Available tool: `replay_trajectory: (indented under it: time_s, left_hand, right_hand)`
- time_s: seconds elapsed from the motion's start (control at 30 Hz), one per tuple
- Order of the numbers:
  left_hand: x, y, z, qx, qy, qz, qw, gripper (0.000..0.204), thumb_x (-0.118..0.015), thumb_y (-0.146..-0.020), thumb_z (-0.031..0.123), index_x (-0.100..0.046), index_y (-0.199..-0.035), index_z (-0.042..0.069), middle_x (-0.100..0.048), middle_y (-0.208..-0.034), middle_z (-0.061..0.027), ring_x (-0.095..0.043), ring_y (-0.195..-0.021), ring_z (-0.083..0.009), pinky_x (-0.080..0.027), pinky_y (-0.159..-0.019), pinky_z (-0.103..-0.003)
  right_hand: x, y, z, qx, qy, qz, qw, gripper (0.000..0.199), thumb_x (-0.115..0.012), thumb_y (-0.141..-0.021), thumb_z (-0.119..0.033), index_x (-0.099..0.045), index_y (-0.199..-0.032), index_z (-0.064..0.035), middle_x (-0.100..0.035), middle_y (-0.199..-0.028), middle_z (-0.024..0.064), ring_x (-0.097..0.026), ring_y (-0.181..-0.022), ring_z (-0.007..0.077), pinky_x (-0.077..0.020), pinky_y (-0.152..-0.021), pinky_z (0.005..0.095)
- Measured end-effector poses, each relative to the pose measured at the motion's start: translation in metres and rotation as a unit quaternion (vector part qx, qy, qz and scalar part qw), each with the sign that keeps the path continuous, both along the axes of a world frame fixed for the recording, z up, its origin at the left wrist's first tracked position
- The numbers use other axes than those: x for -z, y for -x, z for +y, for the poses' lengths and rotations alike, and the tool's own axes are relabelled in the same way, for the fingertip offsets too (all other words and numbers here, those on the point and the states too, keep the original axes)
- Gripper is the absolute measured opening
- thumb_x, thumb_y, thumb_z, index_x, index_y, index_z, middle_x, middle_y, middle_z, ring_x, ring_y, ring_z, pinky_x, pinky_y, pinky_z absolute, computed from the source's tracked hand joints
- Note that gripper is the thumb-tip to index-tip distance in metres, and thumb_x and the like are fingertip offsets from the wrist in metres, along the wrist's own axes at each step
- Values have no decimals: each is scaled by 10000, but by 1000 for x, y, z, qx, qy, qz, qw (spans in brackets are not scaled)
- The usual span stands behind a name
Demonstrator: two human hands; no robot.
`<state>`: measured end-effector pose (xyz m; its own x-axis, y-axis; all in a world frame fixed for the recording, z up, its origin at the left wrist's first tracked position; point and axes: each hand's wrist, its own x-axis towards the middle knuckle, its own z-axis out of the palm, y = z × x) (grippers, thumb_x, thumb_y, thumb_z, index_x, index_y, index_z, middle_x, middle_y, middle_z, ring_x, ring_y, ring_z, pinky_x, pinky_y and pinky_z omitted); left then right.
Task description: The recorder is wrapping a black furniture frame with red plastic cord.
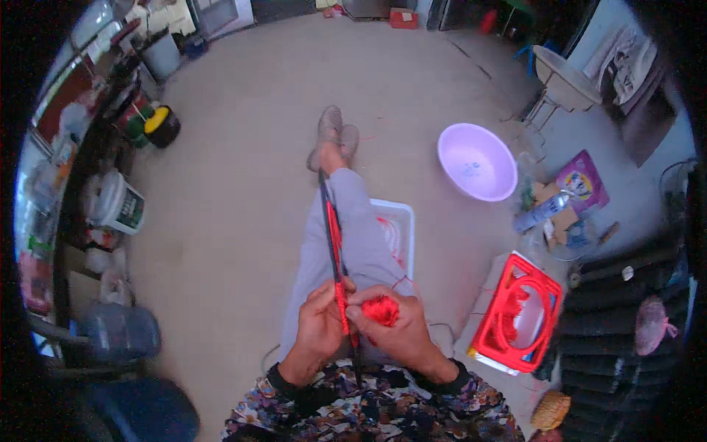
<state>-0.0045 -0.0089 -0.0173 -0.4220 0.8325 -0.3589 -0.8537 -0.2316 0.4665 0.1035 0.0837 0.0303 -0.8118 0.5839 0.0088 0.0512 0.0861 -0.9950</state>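
A long, narrow dark strip (327,214) runs from near my ankle to my waist, with red cord (336,243) lying along it. Close to my lap the red forms a tight, bound-looking length around the strip. My left hand (318,325) is closed on that red-bound part, thumb and fingers pinching it. On the other side my right hand (401,328) is closed around a bundle of red yarn (381,310), its thumb and forefinger by the strip. From the bundle a thin red strand leads toward a white tray (410,228) beside my leg, with more red strands inside.
To the right are a red plastic basket (490,328), a purple basin (451,158), a spray can (541,214) and a woven brush-like thing (551,409). Along the left stand a white bucket (121,206), a blue water jug (124,331) and a cluttered shelf.
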Motion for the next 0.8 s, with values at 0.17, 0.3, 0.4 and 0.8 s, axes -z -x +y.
replay_trajectory:
  time_s: [0.17,0.3,0.4,0.8]
  left_hand:
    - [10,7,-25,-37,-10,3,999,279,-434,-909,241,-518,-1005,-8,-538,-727,-43,-512,-645,-142,-417,-615,-278]
    - [7,7,-25,-32,-64,-18,997,268,-406,-908,248,-469,-1017,11,-443,-610,-34,-409,-540,-159,-367,-547,-274]
    - [13,7,-31,-32,-68,-37,996,255,-395,-908,243,-454,-1013,18,-424,-562,-45,-381,-501,-169,-354,-508,-281]
    - [10,-3,-26,-101,29,-36,994,291,-385,-910,273,-450,-1055,29,-400,-519,-46,-363,-438,-160,-332,-436,-283]
  right_hand:
    - [16,1,-21,-87,-39,26,995,260,-724,-726,-72,-607,-956,-48,-652,-815,100,-637,-737,140,-492,-673,272]
    - [19,3,-29,-116,-117,31,986,321,-737,-699,-92,-589,-983,-86,-635,-764,92,-648,-697,207,-491,-593,305]
    - [27,7,-33,-103,-174,88,975,342,-738,-682,-103,-578,-984,-92,-617,-720,87,-632,-646,253,-473,-526,341]
    - [28,4,-24,-95,-169,155,969,298,-696,-662,-42,-586,-938,-46,-624,-731,109,-623,-612,242,-476,-529,322]
